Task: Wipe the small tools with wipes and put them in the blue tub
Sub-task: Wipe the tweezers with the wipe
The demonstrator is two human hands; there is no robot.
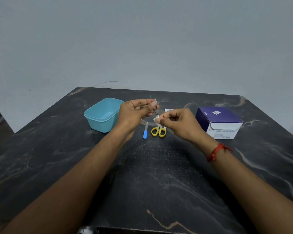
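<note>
My left hand (137,110) pinches thin metal tweezers (155,110) above the table, its two prongs pointing up and away. My right hand (176,122) pinches a small white wipe (156,119) around the tweezers' lower end. Below the hands, a nail file with a blue handle (145,131) and yellow-handled scissors (158,131) lie side by side on the dark marble table (142,174). The blue tub (103,114) stands to the left of my left hand, nothing visible inside it.
A purple and white box of alcohol swabs (221,122) sits at the right, its top flap open. A torn white wrapper (169,109) lies behind my right hand. A grey wall rises behind the table. The table's left edge steps in near the tub.
</note>
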